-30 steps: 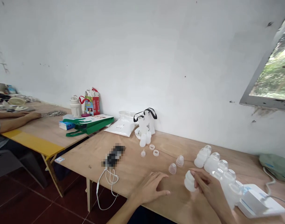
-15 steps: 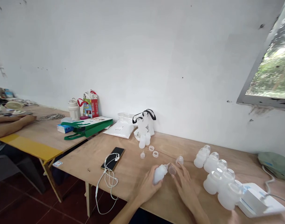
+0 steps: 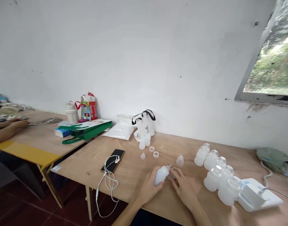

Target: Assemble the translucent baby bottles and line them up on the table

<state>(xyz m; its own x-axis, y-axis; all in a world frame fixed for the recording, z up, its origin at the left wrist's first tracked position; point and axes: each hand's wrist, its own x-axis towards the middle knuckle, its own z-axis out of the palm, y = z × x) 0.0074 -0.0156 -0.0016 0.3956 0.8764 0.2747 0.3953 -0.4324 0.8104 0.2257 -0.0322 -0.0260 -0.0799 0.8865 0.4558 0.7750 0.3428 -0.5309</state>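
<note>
My left hand [image 3: 150, 187] is wrapped round a milky white bottle [image 3: 160, 175], tilted with its nozzle tip pointing up and right. Close to that tip, my right hand [image 3: 182, 188] holds a clear cap [image 3: 173, 174] in its fingers, partly hidden by them. Another clear cap [image 3: 180, 160] stands on the table just beyond my right hand. Farther back lie two white rings [image 3: 155, 154] and a nipple-like piece [image 3: 143, 155], with two small bottles [image 3: 142, 142] behind them. Several capped bottles [image 3: 213, 179] stand grouped to the right.
A phone [image 3: 113, 160] with white earphones lies left on the wooden table [image 3: 92, 160]. White packages [image 3: 120, 130] and a white bag [image 3: 146, 125] stand by the wall. At right are a white box [image 3: 254, 194] and a green cloth item [image 3: 274, 160]. A person's arms rest far left.
My right hand has drawn slightly down and away from the standing cap, and its held cap is now nearer the bottle's tip. The camera view has shifted slightly.
</note>
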